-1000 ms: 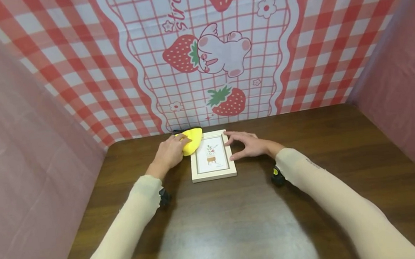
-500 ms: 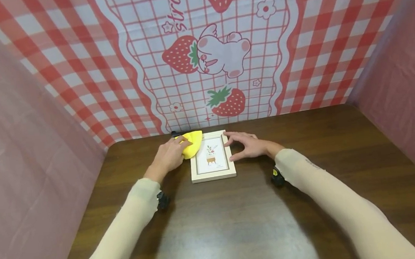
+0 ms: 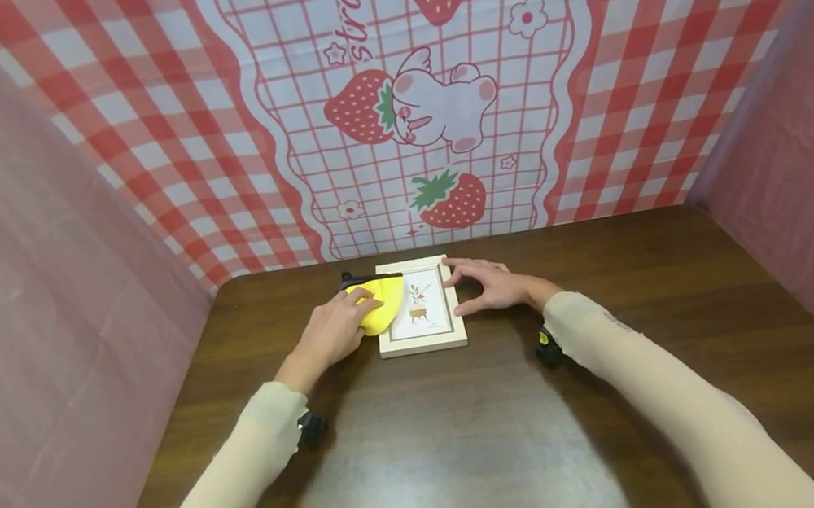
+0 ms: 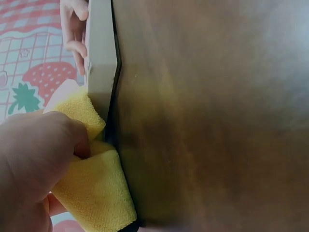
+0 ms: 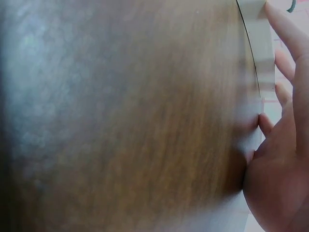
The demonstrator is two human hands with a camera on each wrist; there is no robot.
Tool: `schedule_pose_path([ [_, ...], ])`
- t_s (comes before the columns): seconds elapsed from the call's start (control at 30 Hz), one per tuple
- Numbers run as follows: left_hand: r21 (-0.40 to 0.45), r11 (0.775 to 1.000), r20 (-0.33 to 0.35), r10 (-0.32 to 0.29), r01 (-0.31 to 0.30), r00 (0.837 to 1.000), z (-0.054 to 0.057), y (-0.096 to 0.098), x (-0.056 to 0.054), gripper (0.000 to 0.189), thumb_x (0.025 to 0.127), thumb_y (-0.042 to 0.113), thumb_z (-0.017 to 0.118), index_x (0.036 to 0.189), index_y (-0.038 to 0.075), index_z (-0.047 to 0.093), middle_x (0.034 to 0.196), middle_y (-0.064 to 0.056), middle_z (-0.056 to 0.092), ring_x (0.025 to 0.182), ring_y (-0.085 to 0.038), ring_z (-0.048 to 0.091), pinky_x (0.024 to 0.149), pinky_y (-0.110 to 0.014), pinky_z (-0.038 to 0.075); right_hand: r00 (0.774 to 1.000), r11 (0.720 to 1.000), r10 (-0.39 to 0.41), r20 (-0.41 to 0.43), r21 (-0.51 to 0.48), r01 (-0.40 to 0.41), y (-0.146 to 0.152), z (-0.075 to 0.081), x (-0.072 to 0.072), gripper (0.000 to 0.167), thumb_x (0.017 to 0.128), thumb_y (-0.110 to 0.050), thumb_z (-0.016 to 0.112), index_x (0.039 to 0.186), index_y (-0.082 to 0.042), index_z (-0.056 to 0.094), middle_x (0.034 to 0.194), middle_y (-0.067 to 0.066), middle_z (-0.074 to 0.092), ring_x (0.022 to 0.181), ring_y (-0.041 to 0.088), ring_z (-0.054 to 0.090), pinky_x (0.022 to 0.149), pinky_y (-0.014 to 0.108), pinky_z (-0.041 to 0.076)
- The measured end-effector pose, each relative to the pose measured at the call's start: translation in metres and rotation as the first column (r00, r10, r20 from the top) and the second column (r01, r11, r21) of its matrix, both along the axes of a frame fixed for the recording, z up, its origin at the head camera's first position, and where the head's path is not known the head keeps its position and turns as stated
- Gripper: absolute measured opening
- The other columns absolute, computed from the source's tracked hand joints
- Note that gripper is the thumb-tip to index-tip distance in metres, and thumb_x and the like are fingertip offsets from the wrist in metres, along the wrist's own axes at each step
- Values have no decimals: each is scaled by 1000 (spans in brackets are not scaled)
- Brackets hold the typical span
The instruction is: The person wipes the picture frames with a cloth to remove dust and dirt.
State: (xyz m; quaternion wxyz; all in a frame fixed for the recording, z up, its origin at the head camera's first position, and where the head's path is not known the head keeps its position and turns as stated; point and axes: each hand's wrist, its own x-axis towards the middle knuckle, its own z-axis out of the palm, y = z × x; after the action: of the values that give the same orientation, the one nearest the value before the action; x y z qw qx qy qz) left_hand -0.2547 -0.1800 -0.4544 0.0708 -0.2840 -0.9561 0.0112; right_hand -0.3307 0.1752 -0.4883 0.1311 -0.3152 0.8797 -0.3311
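Observation:
In the head view my left hand [image 3: 329,331] grips a folded yellow cloth [image 3: 386,309]. The cloth lies over the left side of a cream picture frame [image 3: 423,347], which rests flat on the table with a potted-plant print [image 3: 418,306] inside. Along the cloth's far edge runs a thin black strip [image 3: 372,278]; what it belongs to is unclear. My right hand [image 3: 494,285] touches the frame's right edge, thumb and fingertips spread along it. The left wrist view shows the terry weave of the cloth [image 4: 99,193] bunched under my fingers, close to the frame's side [image 4: 102,53].
A brown wooden table [image 3: 453,429] lies under everything. Behind it hangs a red-and-white checked strawberry cloth [image 3: 437,104]; pink curtains [image 3: 34,282] close off both sides. A small black device [image 3: 548,347] sits at my right wrist, and another black device [image 3: 311,428] at my left.
My left hand and the yellow cloth have slid toward me along the frame's left side, uncovering its top left corner. The black strip came along. My right hand stays at the right edge.

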Motion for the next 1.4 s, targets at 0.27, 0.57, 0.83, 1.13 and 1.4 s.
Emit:
schedule_pose_path([
  [0.27,10,999,-73,-51,52,996,-5,-4,27,49,96,9,85,144,19,77,148,-10,74,131,-33,75,76,-49,70,1000,1000,-4,3,3,4,-2,2,1,63,92,-61,86,139,-22,69,189,15,27,172,54,21,128,85,13],
  [0.57,14,996,-116,-84,86,990,-4,-5,52,51,92,10,90,141,21,78,144,-7,76,126,-31,76,66,-46,68,1000,1000,6,-20,-20,-6,1,-1,-3,64,91,-63,86,138,-23,69,188,15,29,170,56,23,128,86,12],
  [0.83,-10,995,-113,-95,94,989,-3,-3,49,52,91,9,90,141,21,78,143,-8,76,123,-31,77,65,-44,67,1000,1000,-4,-3,2,4,1,-10,-9,68,90,-70,85,139,-25,68,189,11,27,174,50,21,131,83,11],
  [1.13,-28,997,-61,-68,67,996,4,0,32,52,93,9,88,143,21,78,144,-9,75,126,-33,77,73,-47,69,1000,1000,-4,1,-10,4,1,-5,-4,66,91,-68,85,139,-26,68,190,11,26,173,52,20,131,84,10],
  [1.4,-13,1000,-8,-1,1,1000,5,6,10,49,97,7,81,145,19,77,147,-10,74,128,-34,77,88,-50,70,1000,1000,-14,20,-3,14,2,-15,-12,67,89,-65,88,139,-25,69,190,7,27,175,48,20,132,83,10],
])
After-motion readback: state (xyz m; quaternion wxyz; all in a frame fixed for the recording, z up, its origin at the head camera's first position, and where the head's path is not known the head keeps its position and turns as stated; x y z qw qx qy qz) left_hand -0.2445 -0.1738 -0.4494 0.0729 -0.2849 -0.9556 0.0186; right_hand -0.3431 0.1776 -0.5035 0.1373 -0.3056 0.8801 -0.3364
